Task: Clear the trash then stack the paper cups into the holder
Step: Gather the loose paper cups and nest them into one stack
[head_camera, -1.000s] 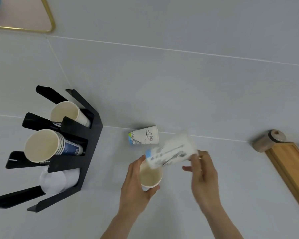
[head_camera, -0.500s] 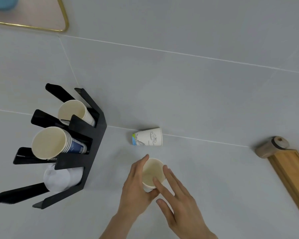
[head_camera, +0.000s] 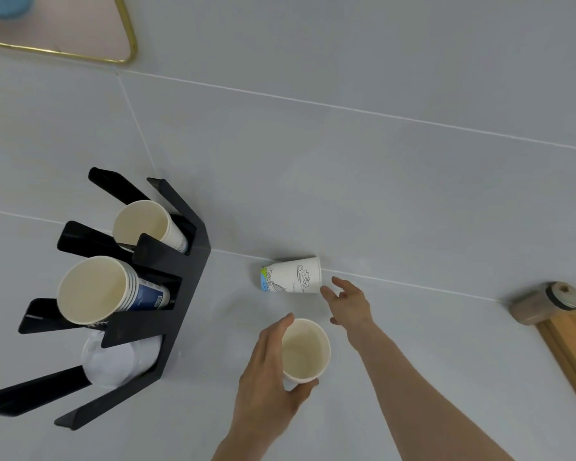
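My left hand [head_camera: 266, 377] grips an upright stack of white paper cups [head_camera: 305, 351] standing on the grey surface. A printed white paper cup [head_camera: 291, 275] lies on its side just beyond it. My right hand [head_camera: 348, 302] reaches out with fingers apart, its fingertips at the lying cup's rim, holding nothing. To the left stands a black cup holder [head_camera: 167, 294] with a single cup [head_camera: 147, 224] in its upper slot, a stack of blue-printed cups [head_camera: 107, 291] in the middle slot and clear plastic cups [head_camera: 113, 361] in a lower slot.
A wooden tray [head_camera: 572, 344] with a brown cylindrical object [head_camera: 546, 302] at its corner sits at the right edge. A gold-rimmed pink tray [head_camera: 80, 31] with something blue on it lies at the top left.
My right hand slid the cup it held into the one in my left hand, let go, then stretched forward to the cup lying on its side.
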`<state>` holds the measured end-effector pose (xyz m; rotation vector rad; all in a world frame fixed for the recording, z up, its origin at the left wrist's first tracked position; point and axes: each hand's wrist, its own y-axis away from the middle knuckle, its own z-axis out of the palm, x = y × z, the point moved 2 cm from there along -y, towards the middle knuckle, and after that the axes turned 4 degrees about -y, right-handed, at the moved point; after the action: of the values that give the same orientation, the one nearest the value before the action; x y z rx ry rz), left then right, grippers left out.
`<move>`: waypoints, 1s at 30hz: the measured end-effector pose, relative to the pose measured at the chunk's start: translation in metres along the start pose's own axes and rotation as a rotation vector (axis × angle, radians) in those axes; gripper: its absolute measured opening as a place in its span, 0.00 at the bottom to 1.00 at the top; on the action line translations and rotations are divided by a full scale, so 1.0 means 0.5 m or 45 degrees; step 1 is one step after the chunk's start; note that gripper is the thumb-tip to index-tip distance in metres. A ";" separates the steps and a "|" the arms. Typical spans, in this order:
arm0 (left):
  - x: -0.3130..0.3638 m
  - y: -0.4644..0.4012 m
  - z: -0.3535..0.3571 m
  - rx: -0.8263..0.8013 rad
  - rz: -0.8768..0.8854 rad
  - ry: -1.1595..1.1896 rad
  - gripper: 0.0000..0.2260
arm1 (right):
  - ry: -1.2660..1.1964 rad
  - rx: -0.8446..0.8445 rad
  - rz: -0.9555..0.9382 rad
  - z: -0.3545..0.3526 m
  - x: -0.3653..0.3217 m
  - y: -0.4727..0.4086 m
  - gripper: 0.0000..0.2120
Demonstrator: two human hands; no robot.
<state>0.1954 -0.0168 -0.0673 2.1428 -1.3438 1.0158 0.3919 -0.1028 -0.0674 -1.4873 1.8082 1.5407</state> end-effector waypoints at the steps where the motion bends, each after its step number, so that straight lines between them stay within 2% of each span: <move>1: 0.000 -0.001 0.001 -0.003 0.007 -0.009 0.47 | -0.033 -0.025 0.035 0.012 -0.003 -0.009 0.25; 6: -0.003 -0.005 -0.001 -0.019 -0.018 -0.026 0.48 | -0.024 -0.010 0.049 0.049 0.012 -0.023 0.09; 9: -0.004 -0.004 0.001 -0.017 -0.020 -0.013 0.49 | -0.268 0.053 0.006 0.035 0.017 0.005 0.08; 12: -0.003 -0.005 0.001 -0.004 -0.021 0.003 0.48 | -0.518 0.146 -0.194 -0.010 -0.001 0.066 0.08; 14: -0.001 -0.004 -0.001 -0.004 -0.015 0.003 0.48 | -0.561 0.216 -0.394 -0.052 -0.019 0.123 0.08; 18: 0.003 -0.002 -0.007 -0.018 -0.041 0.033 0.47 | -0.260 0.311 -0.929 -0.119 -0.030 0.252 0.13; 20: 0.009 -0.003 -0.008 -0.011 -0.058 0.048 0.48 | 0.021 0.345 -1.208 -0.131 -0.017 0.300 0.10; 22: 0.015 -0.003 -0.011 -0.011 -0.066 0.075 0.50 | 0.278 0.347 -1.353 -0.125 0.004 0.324 0.06; 26: 0.021 0.001 -0.020 -0.057 -0.121 0.218 0.54 | 0.566 0.177 -1.339 -0.090 0.050 0.340 0.09; 30: 0.016 0.013 -0.042 -0.132 -0.196 0.427 0.57 | 0.399 0.019 -1.105 -0.071 0.074 0.330 0.25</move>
<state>0.1842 -0.0101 -0.0478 1.8656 -1.0334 1.1537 0.2499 -0.1737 0.0007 -2.1803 1.0154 0.8843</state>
